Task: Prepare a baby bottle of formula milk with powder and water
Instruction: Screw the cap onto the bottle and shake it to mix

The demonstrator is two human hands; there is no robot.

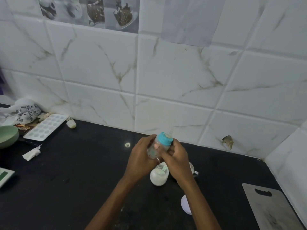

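A small clear baby bottle with a teal collar and teat is held above the black counter, tilted away from me. My left hand wraps its left side and my right hand grips its right side and base. Just below the hands stands an open jar of white powder. A steel cup is mostly hidden behind my right wrist.
A white round lid lies beside my right forearm. A steel cutting board lies at the right front. At the far left are a white mould tray, a green bowl, crumpled cloth and a tissue scrap. Tiled walls close the back and right.
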